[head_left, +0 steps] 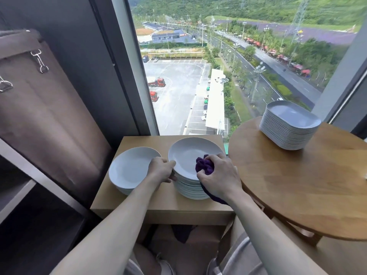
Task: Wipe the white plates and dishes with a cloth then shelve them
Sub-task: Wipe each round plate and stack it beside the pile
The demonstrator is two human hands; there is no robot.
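- Daylight pours through a tall window (178, 76) behind the small wooden table (164, 207); a car park and a road lie far below.
- Just right of that table stands a round wooden table (297, 185) bearing a stack of white rectangular dishes (288, 126).
- Left of the small table hang a brown curtain (39, 116) with metal clips (39, 60), and a dark shelf unit (29, 175) stands nearer.
- Two stacks of white round plates sit side by side on the small table: a left stack (129, 167) and a taller right stack (188, 153).
- The left hand (161, 168) grips the left rim of the right stack's top plate, thumb on top.
- The right hand (220, 175) clutches a bunched purple cloth (205, 165), pressing it inside that same plate.
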